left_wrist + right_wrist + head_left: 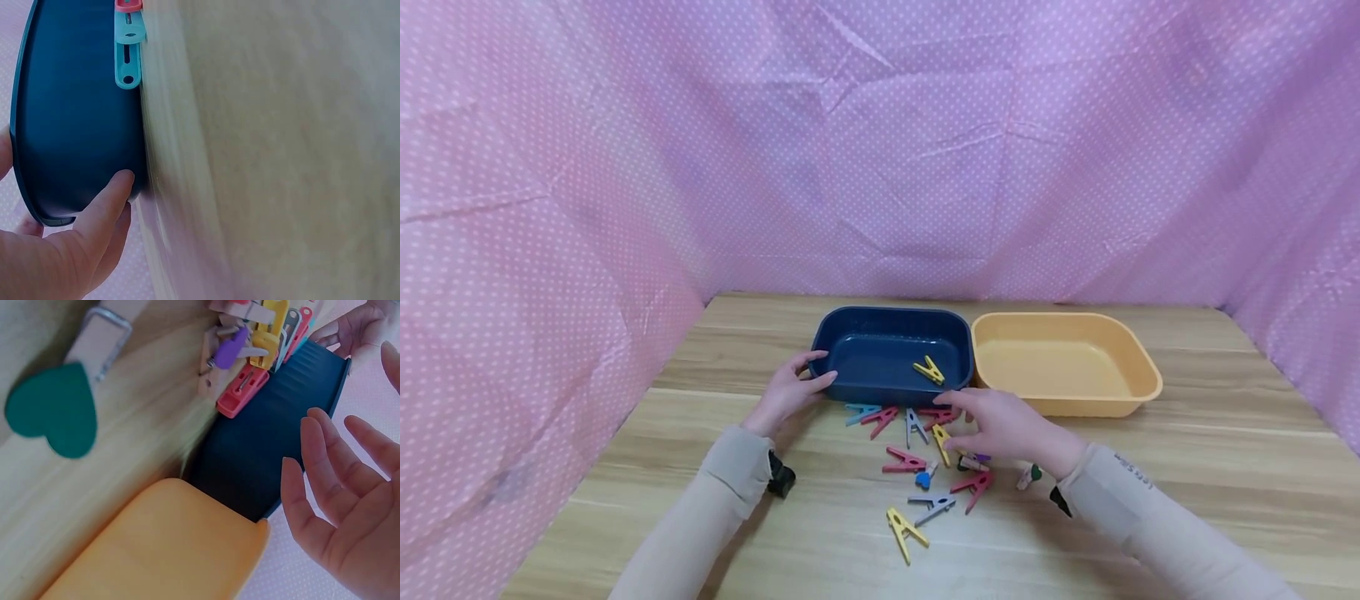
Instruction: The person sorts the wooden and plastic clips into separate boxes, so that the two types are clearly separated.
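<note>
My left hand (782, 396) holds the left end of a dark blue bin (880, 393), with its thumb (115, 194) against the front wall and a finger at the rim. Over the bin's front right corner hovers my right hand (1000, 425), fingers spread and apart, nothing between them. Inside the bin lies a yellow clothespin (931, 372). Below the right hand are another yellow clothespin (942, 443), a red clothespin (242, 390) and a small wooden clip with a purple piece (231, 347). The right hand partly hides this group in the head view.
A pale orange bin (1075, 406) adjoins the blue one on the right. Several clothespins are strewn in front, including a grey clothespin (934, 506) and a yellow clothespin (906, 533). Small clips bear a blue heart (922, 480) and a green heart (53, 412). Pink dotted cloth (880, 167) hangs behind.
</note>
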Demonstrator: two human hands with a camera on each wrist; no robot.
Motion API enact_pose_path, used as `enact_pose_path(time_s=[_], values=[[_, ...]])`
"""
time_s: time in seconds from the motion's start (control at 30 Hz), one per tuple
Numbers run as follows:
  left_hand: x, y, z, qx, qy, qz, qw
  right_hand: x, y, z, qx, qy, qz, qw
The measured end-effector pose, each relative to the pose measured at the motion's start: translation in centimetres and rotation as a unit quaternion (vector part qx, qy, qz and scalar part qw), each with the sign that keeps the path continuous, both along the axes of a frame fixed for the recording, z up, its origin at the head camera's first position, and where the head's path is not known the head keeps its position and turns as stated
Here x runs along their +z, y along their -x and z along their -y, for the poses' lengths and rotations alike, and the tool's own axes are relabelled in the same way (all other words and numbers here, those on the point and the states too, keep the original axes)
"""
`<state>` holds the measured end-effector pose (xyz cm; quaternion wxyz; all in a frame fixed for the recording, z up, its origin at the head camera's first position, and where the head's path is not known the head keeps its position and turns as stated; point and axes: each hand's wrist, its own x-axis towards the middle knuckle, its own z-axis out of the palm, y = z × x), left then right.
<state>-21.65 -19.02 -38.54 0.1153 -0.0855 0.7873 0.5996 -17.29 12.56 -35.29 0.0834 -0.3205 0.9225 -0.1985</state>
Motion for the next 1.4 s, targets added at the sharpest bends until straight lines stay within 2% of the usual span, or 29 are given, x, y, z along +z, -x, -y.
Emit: enact_pose_path(time_s=[0.17, 0.33, 0.57, 0.9, 1.2, 1.4], values=[[-0.2, -0.3, -0.1, -0.005, 0.011, -0.014, 0.9998, -0.7, -0.3, 0.1, -0.016, -0.009, 0.020, 0.9996], [-0.3, -0.6, -0.3, -0.003, 0.019, -0.020, 0.9996, -1.2, -0.4, 0.2, -0.008, -0.018, 0.035, 0.9992], [0.0, -1.1, -0.2, -0.007, 0.025, -0.025, 0.9994, -1.3, -0.7, 0.5, 0.022, -0.041, 0.020, 0.9987], [-0.1, -2.3, -0.1, -0.001, 0.021, -0.021, 0.9995, -2.2, -1.6, 0.7, 0.034, -0.063, 0.038, 0.9967], [-0.2, -2.1, -0.8, -0.004, 0.012, -0.020, 0.9997, -2.6, -1.9, 0.4, 0.026, -0.076, 0.026, 0.9964], [-0.1, -2.6, -0.5, -0.004, 0.019, -0.021, 0.9996, -2.6, -2.1, 0.9, 0.036, -0.079, 0.016, 0.9961]])
